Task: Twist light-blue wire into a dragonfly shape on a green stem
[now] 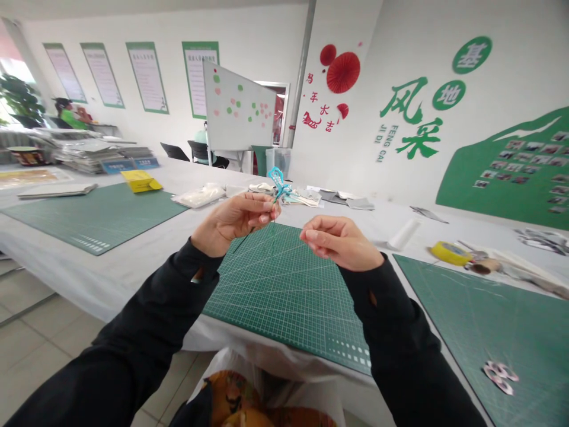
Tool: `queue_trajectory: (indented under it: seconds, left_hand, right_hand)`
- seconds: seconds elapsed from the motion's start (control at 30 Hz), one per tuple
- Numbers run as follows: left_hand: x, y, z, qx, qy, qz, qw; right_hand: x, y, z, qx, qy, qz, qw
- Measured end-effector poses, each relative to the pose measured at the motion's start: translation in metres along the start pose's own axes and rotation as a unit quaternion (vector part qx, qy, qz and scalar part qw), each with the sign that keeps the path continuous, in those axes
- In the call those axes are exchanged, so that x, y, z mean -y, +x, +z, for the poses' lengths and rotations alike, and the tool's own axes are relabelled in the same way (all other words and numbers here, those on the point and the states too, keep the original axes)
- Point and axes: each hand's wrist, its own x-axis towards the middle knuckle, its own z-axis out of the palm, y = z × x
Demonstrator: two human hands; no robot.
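Note:
Between the thumb and fingers of my left hand is a blue flower with open loop petals and pale bead-like dots. Its thin dark stem runs down below the fingers. My right hand is held to the right of the flower, apart from it, with thumb and fingertips pinched together. Whether something thin is in that pinch, I cannot make out. Both hands are raised over a green cutting mat with a white grid.
Other cutting mats lie left and right. Beyond my hands are a plastic-wrapped packet and a yellow box. At right are yellow tape, a white roll and small pinkish pieces. Two people sit at the back.

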Motion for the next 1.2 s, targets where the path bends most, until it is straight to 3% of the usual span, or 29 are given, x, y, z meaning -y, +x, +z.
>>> queue_trajectory:
  seconds: [0.2, 0.37, 0.57, 0.73, 0.83, 0.93, 1.03, 1.13, 1.2]
  left_hand:
    - [0.002, -0.002, 0.008, 0.015, -0.001, 0.015, 1.0]
    - [-0.002, -0.007, 0.01, 0.006, -0.008, 0.018, 1.0]
    - [-0.005, -0.013, 0.014, 0.041, -0.009, 0.031, 0.999]
    - [-0.007, -0.016, 0.023, 0.066, -0.018, 0.033, 0.997]
    - [-0.01, -0.018, 0.028, 0.065, -0.026, 0.041, 0.997]
    - [-0.012, -0.02, 0.031, 0.074, -0.022, 0.049, 0.996]
    - [-0.011, -0.019, 0.032, 0.078, -0.017, 0.043, 0.996]
    - [-0.007, -0.013, 0.031, 0.078, 0.004, 0.026, 0.997]
    - [-0.002, -0.007, 0.029, 0.084, 0.018, 0.015, 0.996]
  right_hand:
    - [0.026, -0.018, 0.005, -0.016, 0.098, -0.033, 0.995]
    - [0.042, -0.04, 0.012, 0.059, 0.081, -0.072, 0.992]
    - [0.05, -0.063, 0.025, 0.105, 0.081, -0.023, 0.991]
    - [0.063, -0.075, 0.037, 0.071, 0.092, -0.027, 0.993]
    - [0.067, -0.076, 0.038, 0.071, 0.038, -0.01, 0.997]
    - [0.06, -0.07, 0.028, 0.09, -0.126, 0.055, 0.986]
    - [0.041, -0.058, 0.012, -0.008, -0.28, 0.112, 0.953]
    - [0.023, -0.048, 0.001, -0.119, -0.293, 0.103, 0.943]
    - [0.017, -0.043, 0.001, -0.133, -0.261, 0.077, 0.953]
